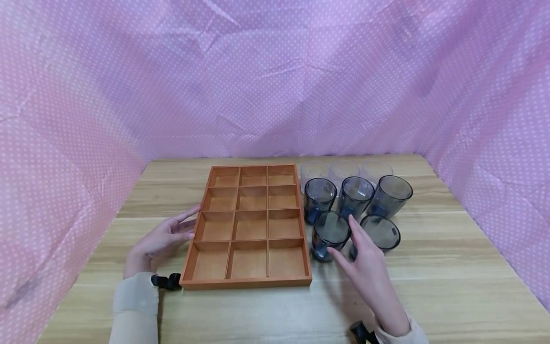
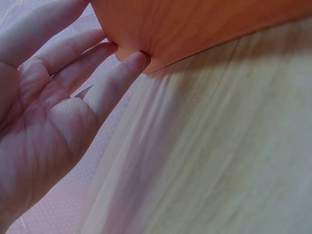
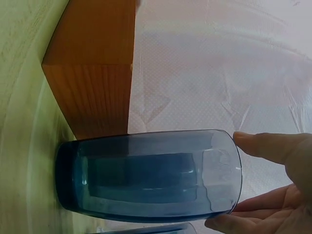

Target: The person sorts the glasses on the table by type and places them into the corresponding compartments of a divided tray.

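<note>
Against the box [image 1: 247, 284], my left hand [image 1: 161, 238] rests loose fingertips; right hand [image 1: 368, 263], spread wide, spans one glass [image 1: 328, 234] at its rim, hold unclear.

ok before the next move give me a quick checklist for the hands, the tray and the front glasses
1. Twelve-compartment wooden tray flat on the wood-grain table: ok, it lies flat.
2. Left hand at the tray: ok, its fingertips touch the left side.
3. Front-left tinted glass upright: ok, it stands on the table beside the tray.
4. Right hand lined up: ok, thumb and fingers are on opposite sides of that glass's rim.
5. Firm grip on the glass: cannot tell, pressure does not show.
6. Room around the right hand: not ok, the front-right tinted glass is close and might get nudged.
</note>
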Action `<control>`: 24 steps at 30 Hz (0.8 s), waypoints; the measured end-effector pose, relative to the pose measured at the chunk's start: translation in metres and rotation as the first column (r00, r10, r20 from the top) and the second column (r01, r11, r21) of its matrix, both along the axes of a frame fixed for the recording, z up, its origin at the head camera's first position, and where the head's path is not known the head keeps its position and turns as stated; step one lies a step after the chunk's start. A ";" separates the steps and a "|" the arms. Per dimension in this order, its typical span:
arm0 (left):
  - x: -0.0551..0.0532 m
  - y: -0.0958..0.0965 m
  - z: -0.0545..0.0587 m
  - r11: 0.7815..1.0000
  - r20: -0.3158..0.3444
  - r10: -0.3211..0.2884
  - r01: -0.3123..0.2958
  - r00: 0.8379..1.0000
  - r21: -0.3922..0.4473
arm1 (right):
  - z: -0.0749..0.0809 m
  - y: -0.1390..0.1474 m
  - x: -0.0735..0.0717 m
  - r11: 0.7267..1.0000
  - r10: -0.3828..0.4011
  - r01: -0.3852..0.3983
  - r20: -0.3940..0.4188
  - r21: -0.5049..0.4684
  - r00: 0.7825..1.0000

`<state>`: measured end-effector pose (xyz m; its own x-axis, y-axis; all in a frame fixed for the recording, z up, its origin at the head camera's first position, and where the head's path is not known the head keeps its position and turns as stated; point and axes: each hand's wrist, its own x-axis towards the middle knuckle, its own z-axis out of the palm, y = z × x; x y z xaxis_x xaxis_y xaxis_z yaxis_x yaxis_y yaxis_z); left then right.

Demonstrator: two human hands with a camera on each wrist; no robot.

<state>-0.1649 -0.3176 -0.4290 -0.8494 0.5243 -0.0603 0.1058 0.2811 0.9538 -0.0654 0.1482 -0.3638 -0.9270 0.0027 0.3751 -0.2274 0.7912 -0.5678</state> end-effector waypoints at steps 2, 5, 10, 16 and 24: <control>0.000 0.000 0.001 1.000 -0.002 0.010 -0.010 1.000 -0.024 | -0.001 0.000 -0.001 1.000 0.006 -0.006 0.002 -0.003 1.000; -0.001 -0.001 0.002 0.999 0.001 0.016 -0.016 1.000 -0.044 | -0.002 0.000 -0.002 1.000 0.012 -0.012 0.003 -0.012 1.000; -0.001 0.000 0.002 0.997 0.006 0.035 -0.035 0.999 -0.067 | -0.003 -0.003 -0.004 1.000 0.001 -0.001 0.011 -0.011 1.000; -0.002 0.000 0.000 1.000 0.018 -0.010 0.010 1.000 0.000 | -0.007 -0.008 -0.005 1.000 -0.021 0.023 0.081 -0.015 0.996; -0.002 0.000 -0.001 0.998 0.025 -0.029 0.028 0.999 0.054 | -0.010 -0.007 -0.012 0.986 -0.024 0.069 0.276 -0.151 0.961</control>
<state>-0.1671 -0.3172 -0.4305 -0.8325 0.5514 -0.0535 0.0880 0.2270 0.9699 -0.0773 0.1414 -0.3738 -0.9912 0.0871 0.0999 -0.0119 0.6924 -0.7214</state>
